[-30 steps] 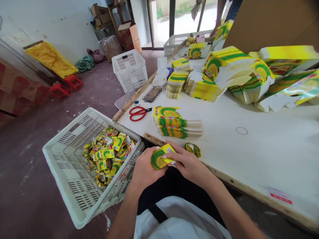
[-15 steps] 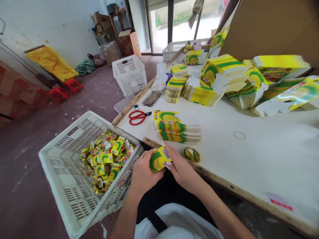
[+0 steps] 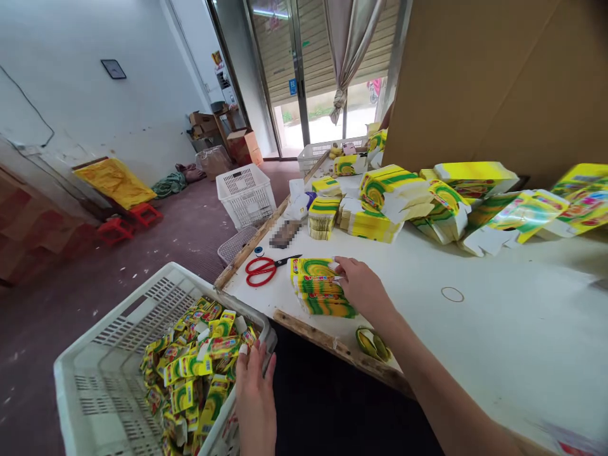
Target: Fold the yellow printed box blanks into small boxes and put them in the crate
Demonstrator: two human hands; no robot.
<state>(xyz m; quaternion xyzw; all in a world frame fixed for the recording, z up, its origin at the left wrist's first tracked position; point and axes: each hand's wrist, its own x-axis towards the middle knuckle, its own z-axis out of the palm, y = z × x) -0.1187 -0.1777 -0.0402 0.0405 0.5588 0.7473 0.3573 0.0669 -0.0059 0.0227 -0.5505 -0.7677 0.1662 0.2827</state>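
Note:
My left hand (image 3: pixel 255 386) is over the near rim of a white plastic crate (image 3: pixel 114 329), fingers stretched out and holding nothing. Inside the crate lies a heap of small folded yellow-green cartons (image 3: pixel 185 367). Across the table, my right hand (image 3: pixel 363 285) has its fingers closed at the right end of the top flat carton (image 3: pixel 313 267) in a fanned stack of flat cartons (image 3: pixel 325 297). Part of that end is hidden by the fingers. Red-handled scissors (image 3: pixel 261 271) lie just left of the stack.
A green-yellow roll (image 3: pixel 373 344) sits by the wooden table edge (image 3: pixel 313 332). A rubber band (image 3: pixel 452 294) lies on the white tabletop. Bundles of flat cartons (image 3: pixel 370 218) line the back, before a large cardboard sheet (image 3: pixel 494 82). Another white crate (image 3: pixel 246 193) stands on the floor.
The small carton held between both hands is out of them. My left hand has moved left to the crate; my right hand has reached forward to the stack. The view has tilted up.

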